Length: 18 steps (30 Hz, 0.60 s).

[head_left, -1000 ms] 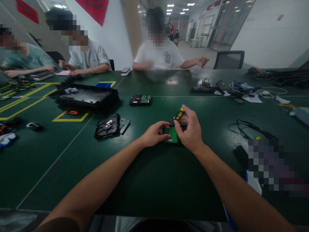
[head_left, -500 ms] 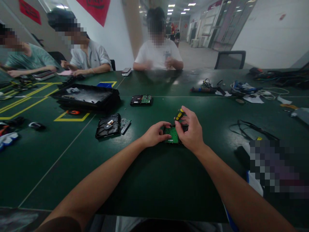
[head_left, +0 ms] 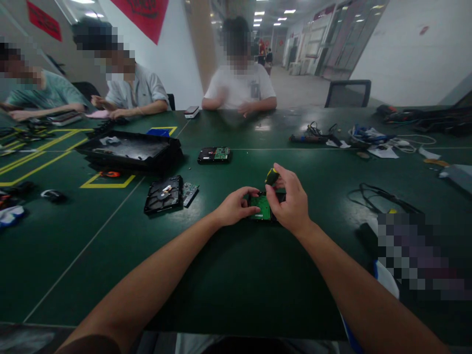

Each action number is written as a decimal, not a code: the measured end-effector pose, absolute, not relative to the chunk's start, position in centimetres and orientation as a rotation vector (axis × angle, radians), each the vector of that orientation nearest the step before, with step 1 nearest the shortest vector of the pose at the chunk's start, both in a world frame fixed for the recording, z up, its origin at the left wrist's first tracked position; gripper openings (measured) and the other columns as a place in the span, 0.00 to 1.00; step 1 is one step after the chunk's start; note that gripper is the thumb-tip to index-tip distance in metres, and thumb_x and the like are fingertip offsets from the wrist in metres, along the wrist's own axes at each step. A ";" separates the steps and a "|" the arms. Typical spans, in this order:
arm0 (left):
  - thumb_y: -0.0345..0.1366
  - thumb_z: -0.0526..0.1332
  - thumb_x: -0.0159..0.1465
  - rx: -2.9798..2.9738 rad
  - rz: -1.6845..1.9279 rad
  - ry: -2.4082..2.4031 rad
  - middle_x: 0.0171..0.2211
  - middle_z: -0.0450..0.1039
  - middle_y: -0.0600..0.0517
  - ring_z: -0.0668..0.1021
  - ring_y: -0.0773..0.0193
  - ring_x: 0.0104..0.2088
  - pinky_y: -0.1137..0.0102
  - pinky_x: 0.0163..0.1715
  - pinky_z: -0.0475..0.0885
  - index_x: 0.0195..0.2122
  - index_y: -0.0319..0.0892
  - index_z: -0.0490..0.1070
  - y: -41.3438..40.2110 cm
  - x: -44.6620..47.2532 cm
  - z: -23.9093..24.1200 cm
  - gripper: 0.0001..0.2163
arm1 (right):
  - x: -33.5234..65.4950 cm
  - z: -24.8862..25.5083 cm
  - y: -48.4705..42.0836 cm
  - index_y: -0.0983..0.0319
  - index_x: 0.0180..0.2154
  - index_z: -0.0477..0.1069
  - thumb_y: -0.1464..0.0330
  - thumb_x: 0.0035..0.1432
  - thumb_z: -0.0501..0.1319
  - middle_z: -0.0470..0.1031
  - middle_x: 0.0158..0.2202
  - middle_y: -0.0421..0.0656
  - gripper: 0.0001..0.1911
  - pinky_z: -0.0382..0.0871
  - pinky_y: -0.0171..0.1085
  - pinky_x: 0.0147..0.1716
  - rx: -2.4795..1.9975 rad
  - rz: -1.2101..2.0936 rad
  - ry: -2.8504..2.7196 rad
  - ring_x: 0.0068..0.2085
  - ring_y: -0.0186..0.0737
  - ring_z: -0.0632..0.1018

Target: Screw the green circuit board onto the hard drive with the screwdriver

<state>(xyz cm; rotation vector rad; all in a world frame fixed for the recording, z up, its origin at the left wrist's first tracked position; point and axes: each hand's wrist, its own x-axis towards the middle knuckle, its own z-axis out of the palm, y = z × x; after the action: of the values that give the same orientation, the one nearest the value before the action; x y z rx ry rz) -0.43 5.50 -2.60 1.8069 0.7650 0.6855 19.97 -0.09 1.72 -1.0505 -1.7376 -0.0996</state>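
A hard drive [head_left: 262, 209] lies on the green table in front of me, its green circuit board facing up. My left hand [head_left: 238, 206] grips the drive's left side, thumb on the board and fingers at the far edge. In my right hand [head_left: 291, 199] is a screwdriver with a yellow and black handle [head_left: 272, 176], held tilted over the drive between thumb and fingers. The screwdriver's tip is hidden by the hand. To the left lies another hard drive [head_left: 163, 195], with a detached circuit board [head_left: 190, 193] beside it.
Farther off sits a third hard drive [head_left: 214, 155]. Black trays [head_left: 129, 150] are stacked at left. Cables [head_left: 387, 196] and a glove [head_left: 385, 280] lie to the right, tools and wires [head_left: 313, 135] beyond. Several people sit across the table [head_left: 236, 275].
The screwdriver handle has turned in my right fingers, showing a different side. My left hand keeps its hold on the drive. The person opposite has lowered a hand to the table.
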 end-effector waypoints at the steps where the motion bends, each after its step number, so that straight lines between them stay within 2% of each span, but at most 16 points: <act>1: 0.34 0.72 0.62 1.810 0.687 0.763 0.55 0.74 0.45 0.72 0.77 0.23 0.78 0.19 0.66 0.60 0.42 0.67 5.5 -0.5 -2.6 0.26 | 20.0 1.7 -0.1 0.51 0.70 0.58 0.70 0.66 0.63 0.73 0.58 0.49 0.34 0.83 0.51 0.45 -1.056 -0.122 -1.731 0.48 0.49 0.81; 5: 0.34 0.72 0.62 1.808 0.696 0.752 0.55 0.74 0.45 0.73 0.77 0.23 0.78 0.20 0.67 0.60 0.43 0.67 5.5 -0.5 -2.7 0.26 | 20.1 1.7 0.0 0.51 0.69 0.60 0.68 0.65 0.65 0.74 0.58 0.49 0.34 0.84 0.51 0.46 -1.057 -0.151 -1.725 0.51 0.51 0.80; 10: 0.34 0.72 0.62 1.797 0.689 0.763 0.56 0.73 0.44 0.73 0.77 0.24 0.78 0.20 0.68 0.60 0.43 0.67 5.5 -0.4 -2.7 0.26 | 20.0 1.7 -0.2 0.49 0.72 0.55 0.70 0.68 0.59 0.72 0.62 0.48 0.34 0.82 0.52 0.49 -1.055 -0.054 -1.746 0.51 0.50 0.81; 16: 0.33 0.72 0.62 1.814 0.693 0.765 0.56 0.74 0.45 0.73 0.77 0.23 0.78 0.19 0.68 0.60 0.42 0.67 5.6 -0.5 -2.7 0.26 | 20.1 1.5 -0.1 0.50 0.67 0.61 0.66 0.66 0.65 0.73 0.55 0.48 0.31 0.83 0.45 0.33 -1.104 -0.109 -1.690 0.39 0.44 0.80; 18: 0.33 0.72 0.62 1.816 0.696 0.763 0.56 0.74 0.45 0.73 0.77 0.23 0.78 0.19 0.68 0.59 0.43 0.67 5.5 -0.4 -2.7 0.26 | 20.2 1.5 -0.1 0.51 0.66 0.62 0.65 0.65 0.66 0.72 0.55 0.48 0.30 0.83 0.46 0.34 -1.112 -0.120 -1.684 0.39 0.44 0.80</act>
<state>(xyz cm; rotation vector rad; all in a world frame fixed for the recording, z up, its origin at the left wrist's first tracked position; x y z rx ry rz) -0.44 5.54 -2.68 1.8161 0.7629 0.6961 20.17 -0.09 1.53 -1.1120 -1.6839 -0.1199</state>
